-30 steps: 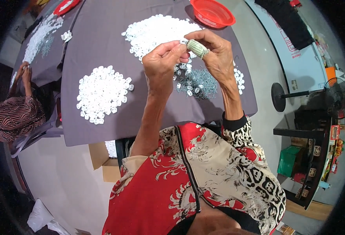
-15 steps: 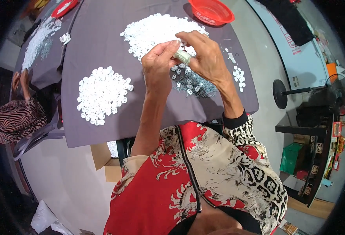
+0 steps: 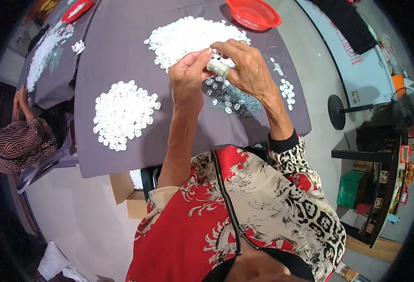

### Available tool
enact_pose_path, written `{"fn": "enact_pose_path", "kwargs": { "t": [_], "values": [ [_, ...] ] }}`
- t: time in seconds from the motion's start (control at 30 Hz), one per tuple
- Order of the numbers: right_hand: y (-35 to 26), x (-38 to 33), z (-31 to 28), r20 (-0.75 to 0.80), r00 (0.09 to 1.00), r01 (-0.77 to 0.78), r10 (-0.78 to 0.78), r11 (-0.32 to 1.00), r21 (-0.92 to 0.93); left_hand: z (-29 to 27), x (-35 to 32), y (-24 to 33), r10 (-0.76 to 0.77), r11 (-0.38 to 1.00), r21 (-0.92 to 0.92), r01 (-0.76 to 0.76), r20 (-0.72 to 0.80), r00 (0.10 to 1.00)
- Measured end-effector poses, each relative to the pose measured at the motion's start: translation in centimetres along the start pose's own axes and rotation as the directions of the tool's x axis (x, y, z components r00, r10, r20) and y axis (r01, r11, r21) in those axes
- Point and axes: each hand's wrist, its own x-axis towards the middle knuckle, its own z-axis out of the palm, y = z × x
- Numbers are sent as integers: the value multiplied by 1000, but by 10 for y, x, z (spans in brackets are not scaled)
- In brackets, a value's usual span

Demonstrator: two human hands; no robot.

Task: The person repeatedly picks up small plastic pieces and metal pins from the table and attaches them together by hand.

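My left hand point(image 3: 187, 75) and my right hand point(image 3: 248, 63) meet above the table, fingertips pinched close together. Whatever they pinch is too small or hidden to make out. A pale ribbed wrap point(image 3: 218, 69) sits at my right thumb and seems to cover it. Behind the fingers spreads a large heap of small white plastic pieces point(image 3: 183, 40). Under my right hand lies a pile of thin grey pins point(image 3: 244, 102), with several white two-holed pieces point(image 3: 228, 110) on and beside it. A second heap of white pieces point(image 3: 122, 113) lies left of my left forearm.
A red plastic basket point(image 3: 254, 16) stands at the table's far right. A few white pieces point(image 3: 287, 94) lie near the right edge of the purple-grey tablecloth point(image 3: 108, 47). At another table on the left, a person in a striped cap point(image 3: 19, 145) works. A cardboard box point(image 3: 136, 205) is below the table.
My hands stay together, with slight shifts of the fingers and of the pale wrap. At the left table, the other person's hands have drawn closer together.
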Motion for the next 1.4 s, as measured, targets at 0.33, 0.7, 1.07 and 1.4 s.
{"fn": "enact_pose_path", "kwargs": {
  "t": [0.33, 0.7, 1.07, 1.4],
  "values": [
    [9, 0, -3, 69, 995, 74, -70, 996, -54, 1, 0, -3, 26, 998, 54, -25, -13, 1000],
    [18, 0, -1, 122, 984, 129, -126, 992, -11, 1, 1, -5, 4, 998, 67, -2, -26, 1000],
    [32, -2, 5, 127, 979, 162, -159, 987, -11, -1, 5, -11, -22, 998, 55, 23, -24, 999],
    [36, -1, 9, 220, 963, 159, -156, 987, 4, -6, 4, -6, -78, 990, 114, 82, -36, 996]
  ]
}}
